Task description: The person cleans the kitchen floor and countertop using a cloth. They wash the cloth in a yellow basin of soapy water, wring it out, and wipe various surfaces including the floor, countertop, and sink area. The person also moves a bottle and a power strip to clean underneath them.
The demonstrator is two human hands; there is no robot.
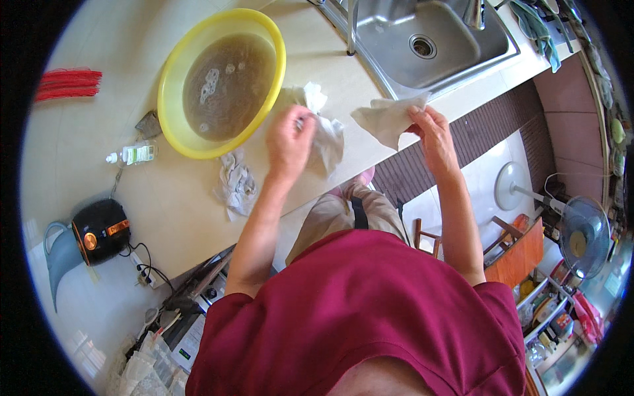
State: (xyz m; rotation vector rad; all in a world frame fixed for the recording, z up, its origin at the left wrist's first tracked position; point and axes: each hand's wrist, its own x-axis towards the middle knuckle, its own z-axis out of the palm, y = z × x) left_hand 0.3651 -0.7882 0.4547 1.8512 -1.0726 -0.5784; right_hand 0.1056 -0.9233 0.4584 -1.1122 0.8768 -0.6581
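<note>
My left hand [292, 143] is blurred, its fingers curled around part of a crumpled white cloth [329, 141] just above the counter. A second, thin off-white cloth [386, 119] is pinched between the thumb and fingers of my right hand [433, 133], held up near the counter's front edge beside the sink. A yellow plastic basin [166, 106] to the left of my hands holds cloudy brownish water [230, 89] with patches of foam. Another wrinkled white cloth [237, 180] lies on the counter between the basin and my left forearm.
The stainless steel sink [446, 54] is at the upper right. Left on the counter [173, 218] are a clear bottle [136, 154], a dark small pouch-like thing [148, 124], red strands [69, 84], a black appliance [101, 232] and a grey-blue jug [64, 252]. A standing fan [584, 237] is at right.
</note>
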